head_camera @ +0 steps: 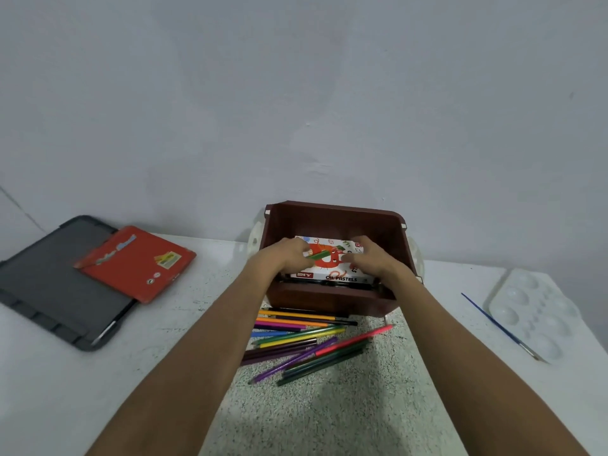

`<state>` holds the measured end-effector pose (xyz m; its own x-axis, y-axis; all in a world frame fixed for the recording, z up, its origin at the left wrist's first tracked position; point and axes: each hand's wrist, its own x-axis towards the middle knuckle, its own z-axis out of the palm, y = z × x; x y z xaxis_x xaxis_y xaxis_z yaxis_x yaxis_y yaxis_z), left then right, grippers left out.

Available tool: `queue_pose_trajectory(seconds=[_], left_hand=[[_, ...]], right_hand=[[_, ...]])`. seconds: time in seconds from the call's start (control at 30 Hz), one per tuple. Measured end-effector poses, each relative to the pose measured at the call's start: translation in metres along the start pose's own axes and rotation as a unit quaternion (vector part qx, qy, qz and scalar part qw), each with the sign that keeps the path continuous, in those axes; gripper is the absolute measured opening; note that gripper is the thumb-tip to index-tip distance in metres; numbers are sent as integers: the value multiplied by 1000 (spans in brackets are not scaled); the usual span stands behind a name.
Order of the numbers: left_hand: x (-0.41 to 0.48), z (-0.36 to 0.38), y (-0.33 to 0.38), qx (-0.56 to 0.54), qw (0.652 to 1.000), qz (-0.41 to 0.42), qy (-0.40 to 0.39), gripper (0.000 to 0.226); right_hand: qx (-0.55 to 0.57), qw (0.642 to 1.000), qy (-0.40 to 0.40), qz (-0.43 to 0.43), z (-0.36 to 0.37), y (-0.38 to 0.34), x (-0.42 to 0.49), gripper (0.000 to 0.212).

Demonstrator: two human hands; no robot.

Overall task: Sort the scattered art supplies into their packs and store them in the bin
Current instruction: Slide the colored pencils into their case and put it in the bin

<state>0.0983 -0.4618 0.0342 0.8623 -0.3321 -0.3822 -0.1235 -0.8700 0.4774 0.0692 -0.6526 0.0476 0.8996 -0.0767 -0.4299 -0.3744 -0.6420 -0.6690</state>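
On the white worktop (171, 373), a brown bin (332, 218) stands at the far middle. Inside it lies the oil pastels box (332, 273), white with a red cartoon figure. Its printed face is up, its long axis runs left to right, and its lettering faces the near side. The left hand (284, 255) and right hand (370, 258) grip its two ends with curled fingers. Coloured pencils (306, 340) lie fanned just near of the bin, mostly pointing left to right.
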Motion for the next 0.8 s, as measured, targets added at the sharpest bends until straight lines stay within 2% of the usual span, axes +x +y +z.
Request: queue_pose_trajectory(seconds=[0.07, 0.13, 0.2, 0.27, 0.37, 0.5, 0.63, 0.73, 0.8], left_hand=[[-13, -3, 2, -8, 999, 16, 32, 55], [-31, -5, 0, -58, 991, 57, 103, 50], [-53, -7, -8, -154, 966, 95, 183, 40], [-74, -9, -24, -222, 930, 97, 276, 29], [-103, -6, -68, -281, 876, 58, 389, 17], [-131, 5, -129, -317, 824, -61, 466, 14], [-155, 4, -175, -344, 762, -169, 522, 17], [-163, 1, -199, -350, 748, -235, 512, 25], [-163, 1, -206, -325, 770, -260, 484, 31]], right_hand=[[0, 1000, 4, -6, -1, -3, -4, 59], [-7, 1000, 14, -21, 2, -11, -12, 59], [-37, 998, 33, -50, 9, -22, -20, 59], [-68, 991, 54, -98, 16, -39, -30, 56], [-98, 972, 65, -201, 33, -75, -46, 51], [-77, 952, 30, -293, 65, -124, -63, 43], [-95, 936, -22, -339, 114, -164, -64, 43], [-63, 943, -39, -325, 157, -177, -46, 39], [-35, 958, -61, -280, 180, -179, -32, 40]])
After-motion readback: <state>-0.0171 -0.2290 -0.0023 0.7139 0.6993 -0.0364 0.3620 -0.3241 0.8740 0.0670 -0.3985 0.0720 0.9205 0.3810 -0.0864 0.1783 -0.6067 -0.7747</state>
